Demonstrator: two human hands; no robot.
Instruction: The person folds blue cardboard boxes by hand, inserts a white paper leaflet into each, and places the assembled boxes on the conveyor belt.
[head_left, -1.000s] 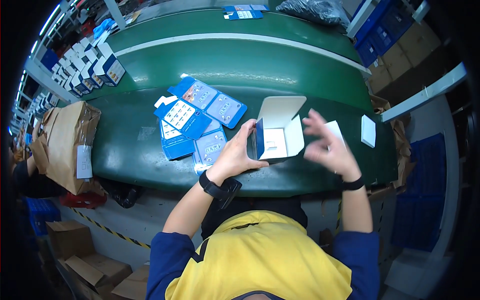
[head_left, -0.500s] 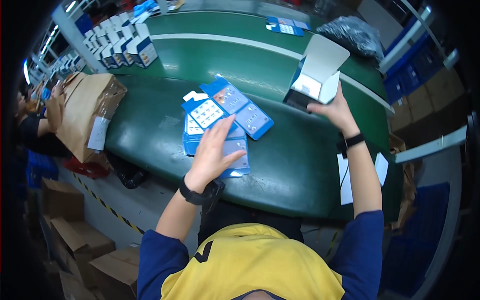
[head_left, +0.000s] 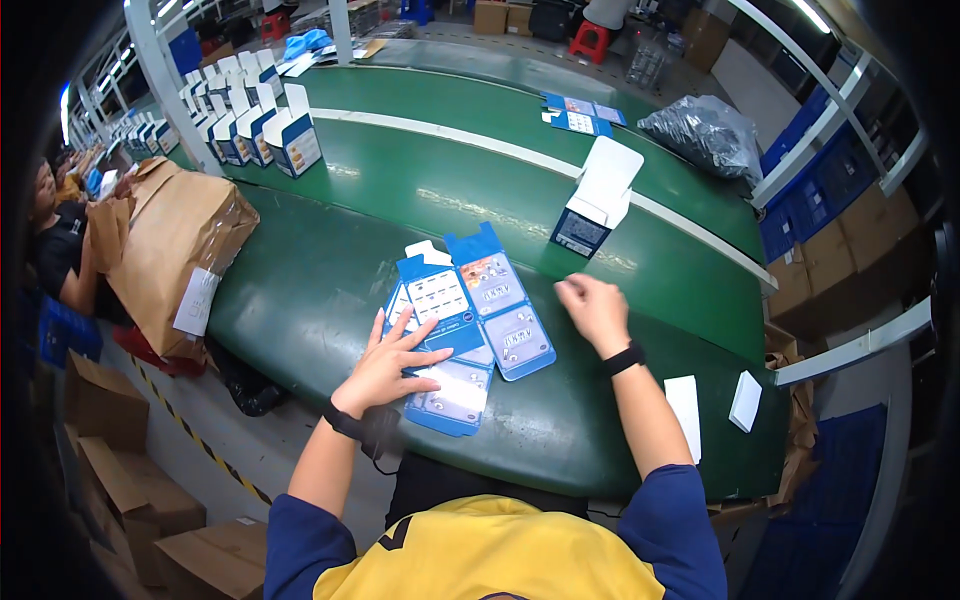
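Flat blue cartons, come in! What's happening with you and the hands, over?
Left hand: spread, on or just above the flat blue cartons. Right hand: half-curled, nothing visible in it. Open box: upright on the green belt, beyond the right hand.

glare streaks the green belt (head_left: 450,178); fisheye rim fades black.

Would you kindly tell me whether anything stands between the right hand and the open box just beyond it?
Nothing visible does; only green belt shows between the right hand and the open box.
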